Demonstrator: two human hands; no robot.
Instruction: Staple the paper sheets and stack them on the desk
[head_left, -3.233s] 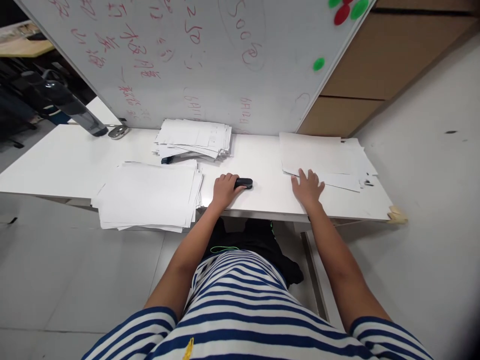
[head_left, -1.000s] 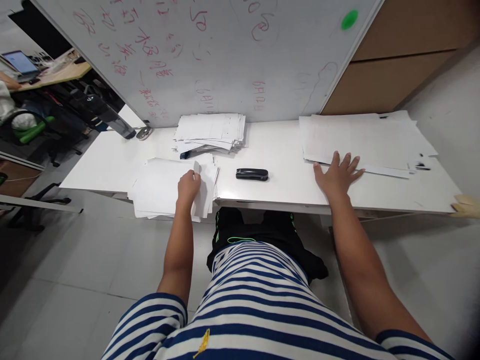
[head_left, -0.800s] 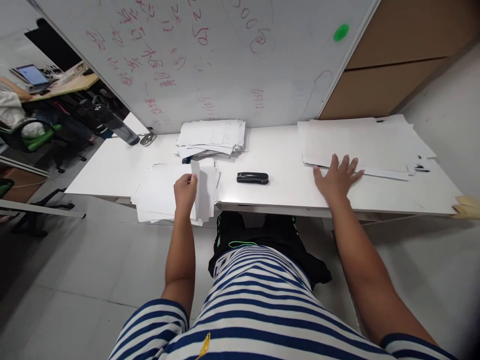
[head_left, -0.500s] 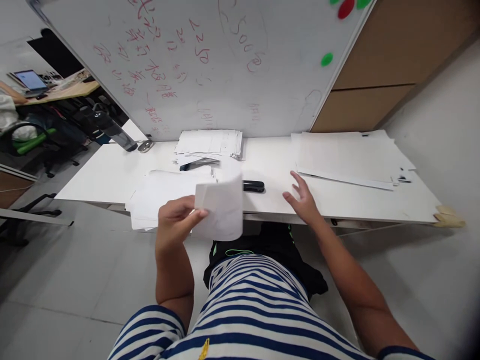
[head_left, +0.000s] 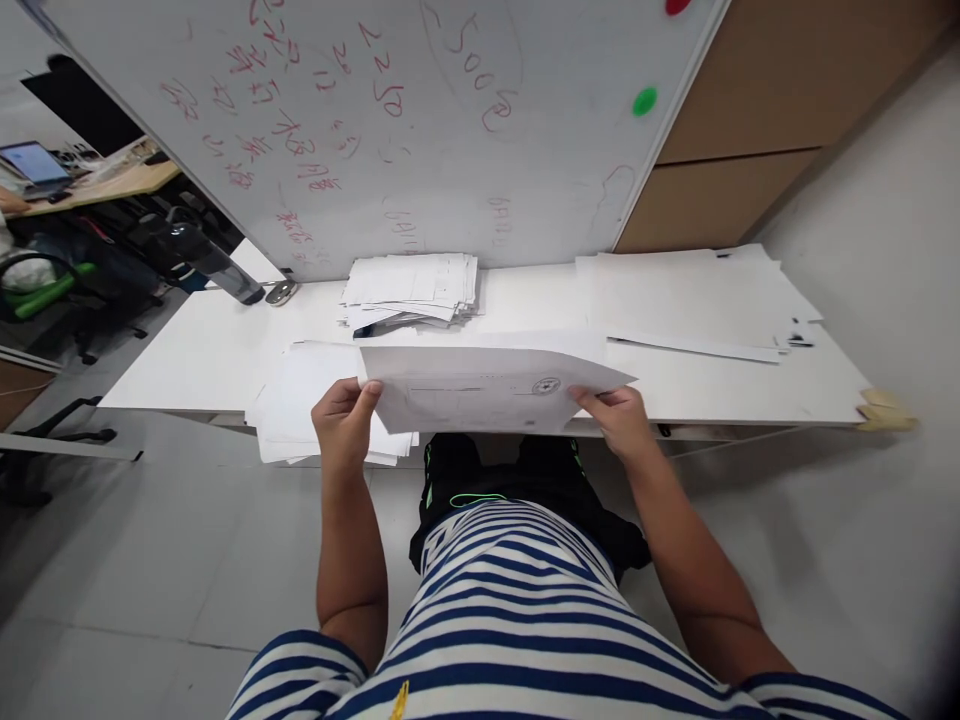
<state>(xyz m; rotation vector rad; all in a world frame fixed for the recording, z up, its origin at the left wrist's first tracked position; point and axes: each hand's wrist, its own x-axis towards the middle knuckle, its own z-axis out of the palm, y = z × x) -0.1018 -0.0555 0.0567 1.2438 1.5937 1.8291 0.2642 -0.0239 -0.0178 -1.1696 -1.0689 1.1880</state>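
In the head view, I see the left hand (head_left: 343,425) pinching one end of the printed paper (head_left: 480,390) between thumb and fingers, and the right hand (head_left: 621,412) pinching the other end likewise. The paper is raised above the front edge of the white table (head_left: 191,350), its printed face toward the striped shirt (head_left: 495,600). Both ends are held, I suppose, because thin paper droops easily. The left pile (head_left: 296,395) and right pile (head_left: 682,295) lie well apart, perhaps to avoid mixing.

White desk (head_left: 202,350), red-lettered whiteboard (head_left: 450,170), brown panels (head_left: 750,110), pale wall (head_left: 885,240) at right, grey tiled floor (head_left: 187,560)
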